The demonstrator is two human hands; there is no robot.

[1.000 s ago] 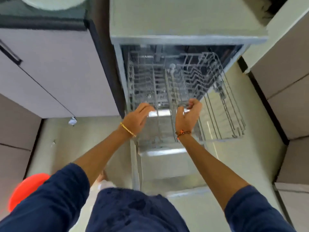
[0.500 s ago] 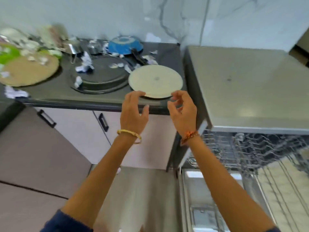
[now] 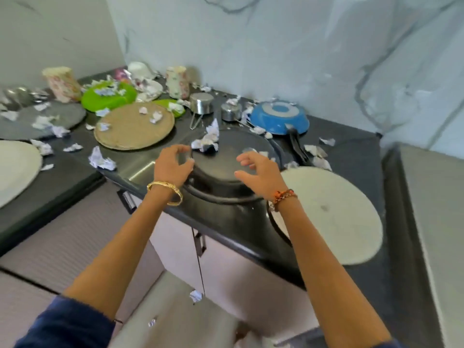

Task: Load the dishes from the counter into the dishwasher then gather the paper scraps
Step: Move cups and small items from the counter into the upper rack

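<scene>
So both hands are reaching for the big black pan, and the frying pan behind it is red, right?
Not quite. The frying pan behind it is blue, not red, as the head view shows. The rest holds: the left hand and right hand are both reaching at the big black pan, one on each side of it.

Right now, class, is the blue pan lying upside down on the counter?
Yes: the blue pan rests rim-down on the counter, its flat base facing up and its black handle pointing toward the camera.
</scene>
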